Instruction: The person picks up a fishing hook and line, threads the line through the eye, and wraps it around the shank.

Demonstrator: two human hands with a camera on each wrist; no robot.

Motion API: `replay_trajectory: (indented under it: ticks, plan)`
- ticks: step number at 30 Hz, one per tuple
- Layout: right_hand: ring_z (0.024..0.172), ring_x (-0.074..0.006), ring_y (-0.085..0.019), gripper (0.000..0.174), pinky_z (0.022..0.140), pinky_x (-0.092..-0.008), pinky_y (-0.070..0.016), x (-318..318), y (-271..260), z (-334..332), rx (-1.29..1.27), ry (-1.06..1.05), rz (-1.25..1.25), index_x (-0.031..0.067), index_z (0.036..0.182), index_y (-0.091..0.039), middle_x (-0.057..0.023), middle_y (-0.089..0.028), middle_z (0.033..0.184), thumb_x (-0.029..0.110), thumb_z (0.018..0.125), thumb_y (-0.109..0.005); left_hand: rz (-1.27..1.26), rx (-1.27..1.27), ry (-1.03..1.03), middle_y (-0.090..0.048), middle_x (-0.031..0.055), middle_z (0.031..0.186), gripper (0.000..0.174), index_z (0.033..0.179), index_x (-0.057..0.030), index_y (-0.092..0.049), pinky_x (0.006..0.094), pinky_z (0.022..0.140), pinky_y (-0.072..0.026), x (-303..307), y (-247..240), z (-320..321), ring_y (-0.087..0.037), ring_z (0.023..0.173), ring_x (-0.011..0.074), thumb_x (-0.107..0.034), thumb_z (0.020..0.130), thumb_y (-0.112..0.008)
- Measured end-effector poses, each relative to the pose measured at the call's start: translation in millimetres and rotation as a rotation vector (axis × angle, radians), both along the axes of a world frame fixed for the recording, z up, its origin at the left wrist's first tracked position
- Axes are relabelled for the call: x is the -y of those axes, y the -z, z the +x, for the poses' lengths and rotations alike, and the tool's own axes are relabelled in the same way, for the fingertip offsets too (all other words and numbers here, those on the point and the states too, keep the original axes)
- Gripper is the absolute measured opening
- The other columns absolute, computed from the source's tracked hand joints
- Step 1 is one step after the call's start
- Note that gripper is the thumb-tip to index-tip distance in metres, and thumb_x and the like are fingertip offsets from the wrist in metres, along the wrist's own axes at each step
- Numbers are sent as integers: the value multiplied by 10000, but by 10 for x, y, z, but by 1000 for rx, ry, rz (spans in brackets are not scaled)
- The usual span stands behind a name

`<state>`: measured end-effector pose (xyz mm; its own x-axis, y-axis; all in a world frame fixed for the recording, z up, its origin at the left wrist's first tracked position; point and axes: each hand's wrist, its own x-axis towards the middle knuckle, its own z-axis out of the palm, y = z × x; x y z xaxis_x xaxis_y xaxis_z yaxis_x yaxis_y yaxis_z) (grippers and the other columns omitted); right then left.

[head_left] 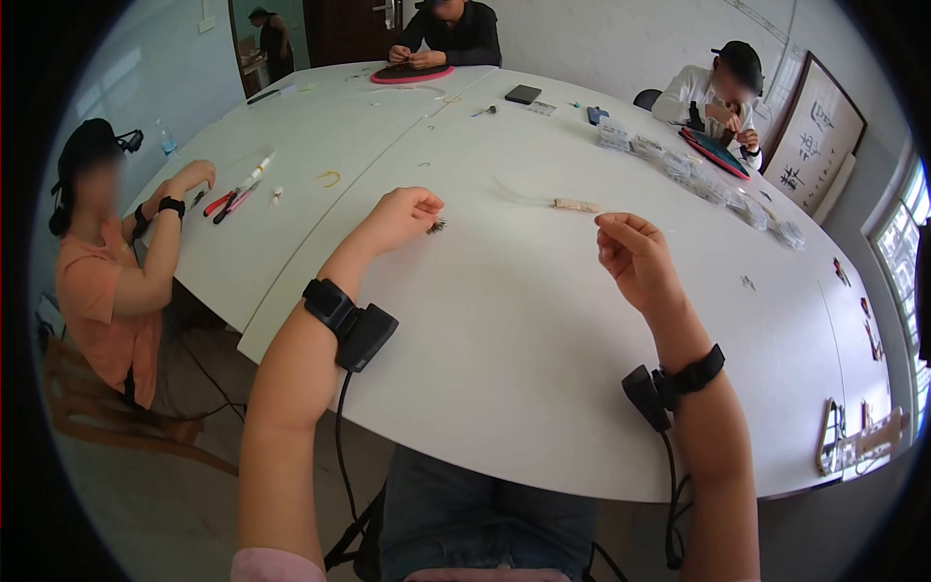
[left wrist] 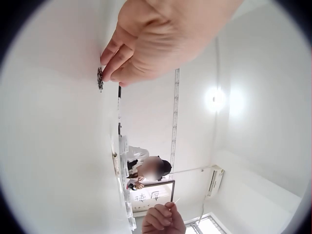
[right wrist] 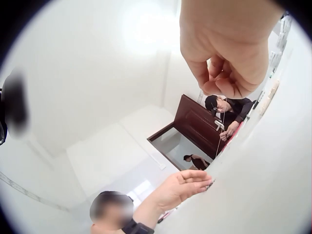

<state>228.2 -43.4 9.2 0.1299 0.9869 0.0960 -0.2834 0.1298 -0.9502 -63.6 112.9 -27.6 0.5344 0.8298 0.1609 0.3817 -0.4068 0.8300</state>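
Out over the white table (head_left: 465,320), my left hand (head_left: 396,221) reaches a small pile of dark little pieces (head_left: 437,226). Its fingertips touch the pile, also seen as a dark cluster (left wrist: 100,79) in the left wrist view, where the fingers look fairly straight. My right hand (head_left: 635,257) is raised above the table, thumb and fingertips pinched together. From that pinch a thin pale thread (right wrist: 218,146) hangs down in the right wrist view. Beyond the hands lies a beige, cylinder-like piece (head_left: 578,206) with a fine pale strand trailing left from it.
Clear plastic packs (head_left: 669,167) lie in a row at the back right. Pliers (head_left: 225,202) and a white tube lie by a person at the left. Two other people sit at the far side with round pads (head_left: 412,75). The table's curved front edge is close to me.
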Motion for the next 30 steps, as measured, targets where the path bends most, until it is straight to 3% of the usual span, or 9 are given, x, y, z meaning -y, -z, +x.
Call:
replay_trajectory:
  ticks: [8,16,20,22,23,25,30]
  plan:
    - [543,-68,-491,86,501,-194,-364,144,-349,-115,9,0,152,17,820,-611,-33,-580,679,102,834,-613,163,-48,-118,-656,90,895,188,969,-11,-627,265,748,-492,44,31,69,-620,825,164,-1,789,-576]
    - [544,-66,-486,107,509,-191,-366,337,-651,-173,-8,-24,277,0,868,-617,-30,-580,687,103,849,-597,457,-203,32,-649,133,920,218,923,-10,-655,312,719,-486,-65,116,89,-617,780,246,20,778,-496]
    - [548,-68,-487,109,514,-192,-367,378,-677,-202,-5,-57,284,-2,871,-617,-29,-580,683,102,851,-595,497,-211,113,-643,102,966,234,980,-21,-638,312,788,-463,-24,93,118,-597,865,234,32,795,-506]
    - [549,-68,-487,108,515,-192,-365,383,-679,-223,-3,-55,271,-1,867,-617,-28,-578,680,103,851,-594,231,-194,30,-636,113,988,238,965,-19,-645,324,789,-461,73,27,159,-584,878,260,41,776,-511]
    - [549,-67,-485,108,514,-191,-362,385,-682,-227,10,-58,266,0,863,-618,-27,-578,678,105,851,-594,231,-194,30,-636,113,988,238,965,-19,-645,324,789,-461,68,39,151,-584,878,260,41,776,-511]
    - [550,-65,-484,108,512,-190,-358,394,-689,-228,24,-62,260,1,859,-618,-26,-577,677,106,851,-594,575,-140,-29,-637,92,936,231,956,-31,-650,333,782,-467,43,73,111,-566,873,253,4,759,-534]
    - [553,-58,-478,102,506,-187,-351,435,-736,-231,31,-83,264,3,846,-619,-22,-569,670,102,849,-594,517,-260,27,-617,87,979,213,948,-37,-650,327,783,-463,-25,119,88,-557,885,244,-32,743,-592]
